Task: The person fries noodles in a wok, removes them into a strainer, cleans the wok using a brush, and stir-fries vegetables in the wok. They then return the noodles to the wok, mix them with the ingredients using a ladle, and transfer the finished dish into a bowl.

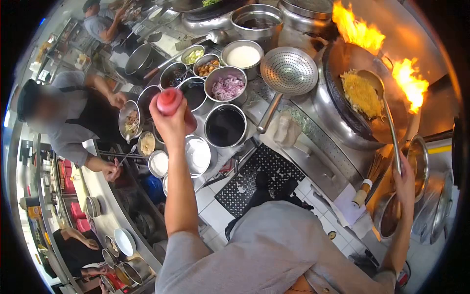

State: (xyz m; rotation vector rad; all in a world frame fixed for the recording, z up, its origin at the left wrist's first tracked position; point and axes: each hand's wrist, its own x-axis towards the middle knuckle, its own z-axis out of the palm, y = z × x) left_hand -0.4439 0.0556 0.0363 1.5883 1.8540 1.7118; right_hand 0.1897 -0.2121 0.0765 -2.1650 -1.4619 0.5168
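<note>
My left hand [171,128] is wrapped round a red-topped bottle [169,99] above the ingredient pots. Under and beside it are a pot of dark liquid [225,126], a pot of sliced red onion [228,84] and a pot of white powder or liquid [197,153]. At the right, my right hand [404,179] grips the long handle of a ladle [389,115]. The ladle's bowl rests against yellow food [361,93] in the wok [387,76]. Flames [360,30] rise behind the wok and at its right side.
A perforated strainer [289,71] lies left of the wok, near a crumpled cloth [285,130]. At the left a co-worker [73,117] holds a metal bowl [131,120] near the pots. Another person [100,24] stands farther back. A bamboo brush [362,192] and pots are at lower right.
</note>
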